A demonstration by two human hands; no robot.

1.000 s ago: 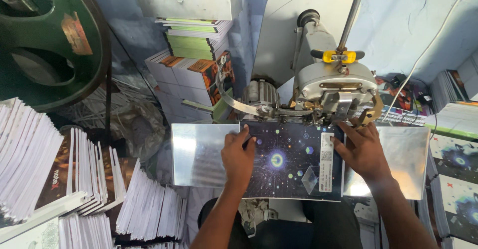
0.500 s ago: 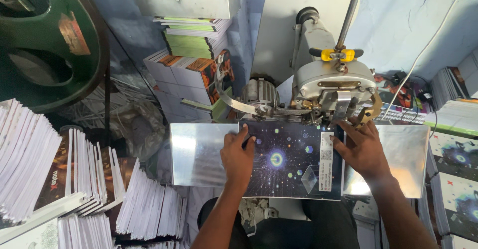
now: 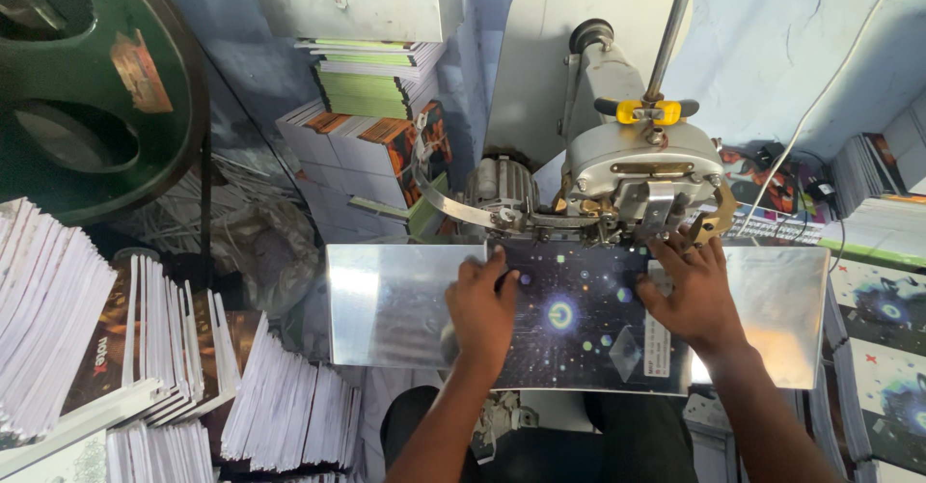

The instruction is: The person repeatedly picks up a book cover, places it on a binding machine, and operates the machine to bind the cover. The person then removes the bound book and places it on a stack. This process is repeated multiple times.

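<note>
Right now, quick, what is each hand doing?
Left hand: open, pressed flat on the dark starry booklet cover.
Right hand: open, flat on the same cover, fingertips by the stitching machine head.

Your notebook (image 3: 579, 324) lies flat and opened out, cover up, on the shiny metal surface (image 3: 386, 304) in front of you. The cover is dark, a starry space scene with a glowing ring near the middle, scattered coloured dots, and a white label strip toward the right. Its far edge sits under the head of the grey machine (image 3: 641, 169). Its near edge reaches the front edge of the surface.
</note>
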